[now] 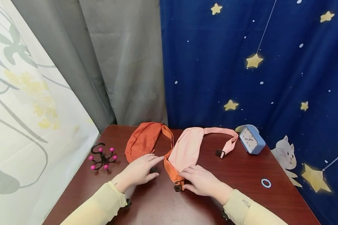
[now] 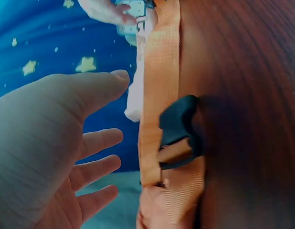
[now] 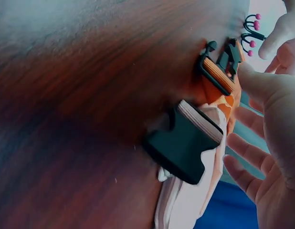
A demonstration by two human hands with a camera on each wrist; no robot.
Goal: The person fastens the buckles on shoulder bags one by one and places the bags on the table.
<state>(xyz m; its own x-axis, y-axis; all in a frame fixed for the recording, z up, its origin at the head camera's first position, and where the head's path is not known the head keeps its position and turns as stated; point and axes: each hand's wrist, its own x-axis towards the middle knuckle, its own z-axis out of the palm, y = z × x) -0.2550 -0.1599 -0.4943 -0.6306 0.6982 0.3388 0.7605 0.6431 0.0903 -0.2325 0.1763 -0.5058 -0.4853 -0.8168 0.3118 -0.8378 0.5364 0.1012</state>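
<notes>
An orange waist bag point(image 1: 145, 139) and a pink waist bag point(image 1: 188, 145) lie side by side on the table. The orange bag's strap point(image 1: 171, 168) runs along the pink bag, ending in a black buckle point(image 1: 179, 186). My left hand point(image 1: 140, 171) is over the orange bag's near end, index finger reaching toward that strap; in the left wrist view its fingers are spread beside a black buckle piece point(image 2: 178, 129). My right hand point(image 1: 200, 179) lies at the pink bag's near end, with its thumb by the strap's buckle. Its relaxed fingers show in the right wrist view beside the pink bag's buckle point(image 3: 183, 143).
A black hook rack point(image 1: 102, 158) with pink tips stands at the left. On the right are a blue clock point(image 1: 252, 139) and a small light-blue ring point(image 1: 266, 183). The pink strap point(image 1: 223, 131) curves toward the clock. Curtains hang behind the table point(image 1: 155, 206).
</notes>
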